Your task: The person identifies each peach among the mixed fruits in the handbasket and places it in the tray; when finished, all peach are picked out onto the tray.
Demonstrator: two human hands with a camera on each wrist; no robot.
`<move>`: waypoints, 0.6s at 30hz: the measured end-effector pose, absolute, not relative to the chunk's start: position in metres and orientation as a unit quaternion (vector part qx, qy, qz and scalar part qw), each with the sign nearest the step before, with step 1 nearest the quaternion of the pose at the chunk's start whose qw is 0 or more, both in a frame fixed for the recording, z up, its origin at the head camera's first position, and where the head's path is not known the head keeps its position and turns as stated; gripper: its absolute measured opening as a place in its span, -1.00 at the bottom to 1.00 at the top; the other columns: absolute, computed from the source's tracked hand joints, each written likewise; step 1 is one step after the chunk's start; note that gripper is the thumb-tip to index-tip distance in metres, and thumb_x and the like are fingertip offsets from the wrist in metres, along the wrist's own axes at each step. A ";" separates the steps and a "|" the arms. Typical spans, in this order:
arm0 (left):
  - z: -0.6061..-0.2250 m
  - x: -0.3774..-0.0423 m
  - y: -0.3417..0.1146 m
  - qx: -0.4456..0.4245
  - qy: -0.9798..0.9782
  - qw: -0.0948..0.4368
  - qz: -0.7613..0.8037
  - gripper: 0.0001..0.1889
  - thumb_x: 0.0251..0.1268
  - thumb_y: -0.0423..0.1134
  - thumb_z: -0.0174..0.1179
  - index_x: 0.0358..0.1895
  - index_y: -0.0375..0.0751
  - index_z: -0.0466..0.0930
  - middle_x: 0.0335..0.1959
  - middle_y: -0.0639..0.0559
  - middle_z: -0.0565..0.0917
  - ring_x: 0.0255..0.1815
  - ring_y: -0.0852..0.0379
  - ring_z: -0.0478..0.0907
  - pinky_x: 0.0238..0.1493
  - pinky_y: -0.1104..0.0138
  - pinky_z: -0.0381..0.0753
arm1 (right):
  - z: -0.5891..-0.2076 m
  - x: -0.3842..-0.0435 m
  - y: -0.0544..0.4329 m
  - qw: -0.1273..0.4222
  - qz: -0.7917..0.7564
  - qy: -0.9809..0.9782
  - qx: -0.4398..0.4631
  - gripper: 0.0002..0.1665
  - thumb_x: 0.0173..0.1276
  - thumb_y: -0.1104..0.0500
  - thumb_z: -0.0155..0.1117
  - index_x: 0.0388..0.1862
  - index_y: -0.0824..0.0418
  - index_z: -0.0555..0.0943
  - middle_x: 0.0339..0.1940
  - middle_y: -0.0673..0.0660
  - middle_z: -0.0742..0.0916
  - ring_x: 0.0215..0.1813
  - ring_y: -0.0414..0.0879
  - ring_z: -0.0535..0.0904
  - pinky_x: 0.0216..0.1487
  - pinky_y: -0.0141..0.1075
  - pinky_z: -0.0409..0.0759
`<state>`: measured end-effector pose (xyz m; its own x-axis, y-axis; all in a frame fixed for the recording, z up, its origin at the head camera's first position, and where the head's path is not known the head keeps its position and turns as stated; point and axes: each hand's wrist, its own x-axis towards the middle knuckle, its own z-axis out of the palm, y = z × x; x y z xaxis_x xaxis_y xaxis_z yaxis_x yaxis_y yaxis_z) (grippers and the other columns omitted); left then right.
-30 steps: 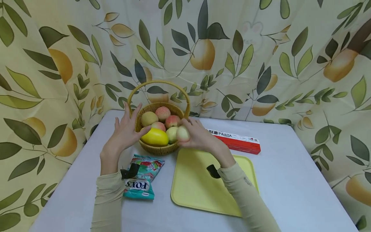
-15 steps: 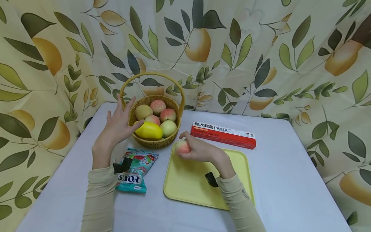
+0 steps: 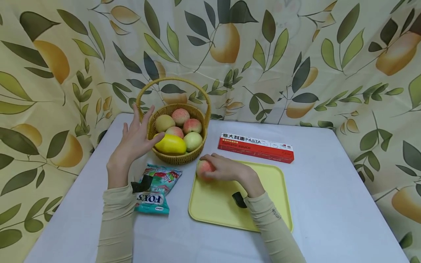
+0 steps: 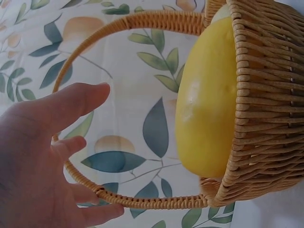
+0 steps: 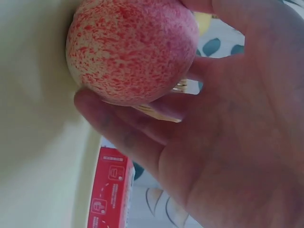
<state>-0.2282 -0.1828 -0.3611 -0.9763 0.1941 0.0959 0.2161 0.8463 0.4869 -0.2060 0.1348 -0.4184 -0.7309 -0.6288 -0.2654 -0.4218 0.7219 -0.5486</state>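
At the far left corner of the yellow tray [image 3: 236,204], my right hand [image 3: 227,168] holds a pink-red peach [image 3: 205,170]. The right wrist view shows the peach [image 5: 133,50] between thumb and fingers, low over the tray's surface. My left hand [image 3: 136,137] is raised beside the wicker basket [image 3: 175,159], fingers spread and holding nothing. In the left wrist view that hand [image 4: 52,147] stands near the basket's looped handle [image 4: 156,21]. Inside the basket lie a long yellow fruit [image 3: 170,144], a pale green fruit [image 3: 193,141] and several peaches.
A red and white pasta box [image 3: 255,148] lies behind the tray. The teal candy bag [image 3: 156,190] is in front of the basket, partly behind the left wrist's black camera [image 3: 142,184]. A leaf-patterned curtain [image 3: 230,73] hangs behind the white table [image 3: 329,190].
My right hand has carried the peach from the basket's right edge down onto the tray's far left corner. The left hand stays spread beside the basket. The head view has shifted slightly.
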 end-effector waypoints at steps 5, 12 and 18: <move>-0.359 -0.228 -0.184 -0.110 -0.961 0.021 -0.252 -0.02 0.45 0.34 0.06 0.70 0.27 -0.36 0.64 -0.21 -0.67 0.63 -0.60 -0.10 0.52 -0.51 -0.37 | -0.416 -0.206 0.134 0.222 -0.242 0.899 -0.291 -0.21 0.52 -0.04 0.17 0.62 0.12 0.20 0.40 0.16 0.56 0.43 0.03 0.44 0.53 -0.01 0.40; -0.346 -0.237 -0.176 -0.137 -0.955 0.026 -0.263 -0.05 0.47 0.29 0.07 0.70 0.26 -0.33 0.65 -0.26 -0.63 0.65 -0.56 -0.12 0.52 -0.51 -0.36 | -0.393 -0.203 0.145 0.146 -0.262 0.916 -0.266 -0.23 0.56 -0.18 0.13 0.62 0.02 0.23 0.51 0.19 0.46 0.54 0.09 0.33 0.57 0.10 0.35; -0.351 -0.225 -0.180 -0.126 -0.952 0.017 -0.278 -0.05 0.48 0.24 0.10 0.71 0.20 -0.30 0.63 -0.29 -0.66 0.64 -0.60 -0.16 0.52 -0.51 -0.35 | -0.380 -0.224 0.109 0.093 -0.238 0.921 -0.294 -0.25 0.57 -0.28 0.06 0.59 0.01 0.28 0.52 0.17 0.40 0.47 0.09 0.40 0.50 0.06 0.46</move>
